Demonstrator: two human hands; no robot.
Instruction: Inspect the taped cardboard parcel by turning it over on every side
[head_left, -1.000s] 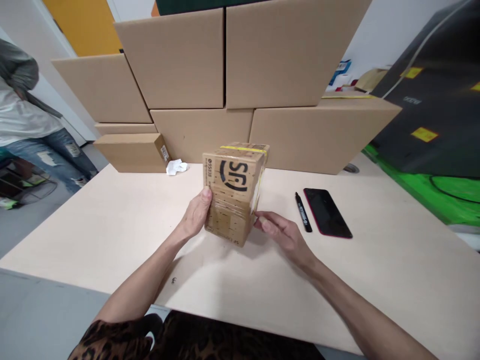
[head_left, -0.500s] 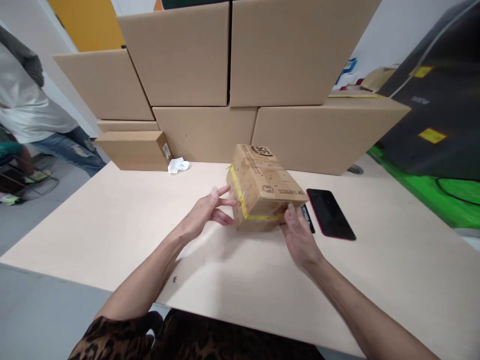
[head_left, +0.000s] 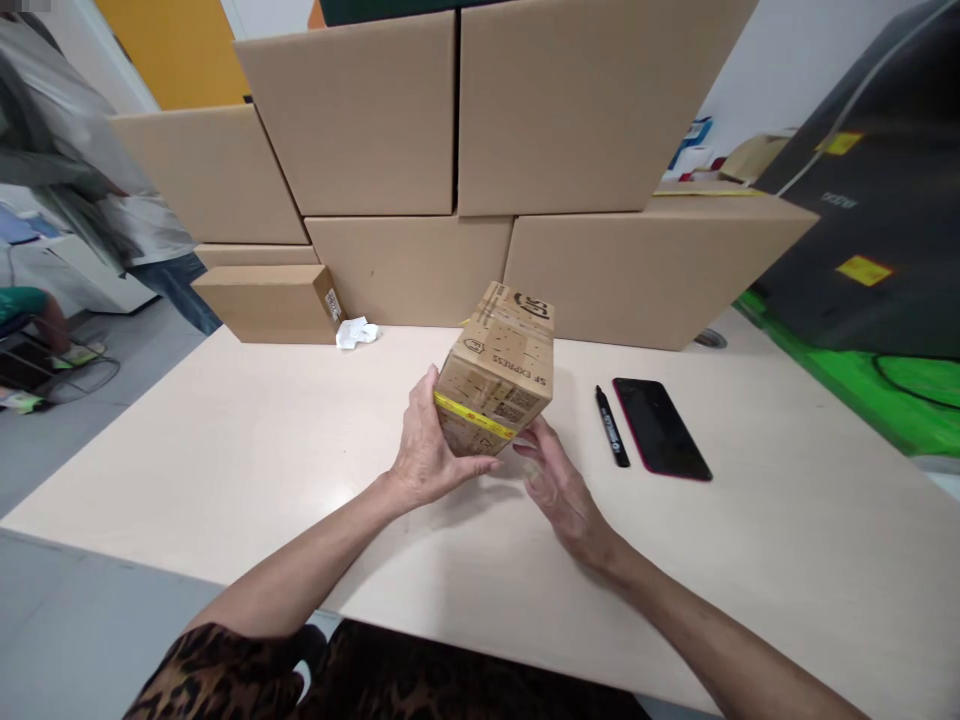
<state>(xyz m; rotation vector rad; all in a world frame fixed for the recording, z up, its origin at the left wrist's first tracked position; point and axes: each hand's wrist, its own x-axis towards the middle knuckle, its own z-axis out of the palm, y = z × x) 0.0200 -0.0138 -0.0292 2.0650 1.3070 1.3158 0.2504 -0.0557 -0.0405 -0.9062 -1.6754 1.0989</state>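
A cardboard box printed "SF EXPRESS", with yellow tape around its near end, is tilted over the table. My left hand grips its lower left side, the thumb reaching along under the near end. Close to the lower right edge is my right hand, its fingers loosely bent and apart. Its fingertips are at the box's underside; whether they touch it I cannot tell. To the right a black marker pen lies beside a dark phone with a red edge.
Large cardboard boxes are stacked along the table's back. A smaller flat box and crumpled white paper lie at the back left. A person stands beyond the left side. A dark machine stands at the right.
The box has turned and its near end has tipped up. My left hand has closed on it, while my right hand has come off its right side and moved left. The pen is now uncovered.
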